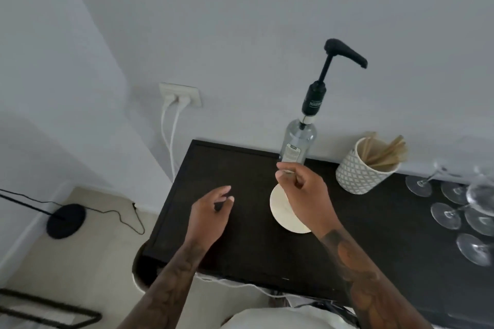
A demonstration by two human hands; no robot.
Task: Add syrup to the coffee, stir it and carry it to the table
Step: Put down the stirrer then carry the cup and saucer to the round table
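The right hand (302, 192) hovers over the dark counter (240, 243), forearm coming in from the lower right, wrist bent so the knuckles face up. Its fingers (280, 175) are curled and pinch something thin at the tips; it is too blurred to name, though a pale thin line runs down from the hand toward the cup (283, 211). Only part of the cup's pale round rim shows beneath the hand, so its contents cannot be seen. The cup stands on the counter just in front of the syrup bottle (298, 141).

The left hand (211, 211) floats above the counter's left half, well apart from the cup, palm turned inward, fingers loosely curled and holding nothing.

The syrup bottle stands upright against the wall, its long axis vertical though the wide lens leans it rightward. Its black pump (344, 53) rises high from the neck, and the spout points right and slightly down, away from the cup.

A patterned pot (358, 173) of wooden sticks sits to the bottle's right, and upturned wine glasses (451, 214) stand farther right.
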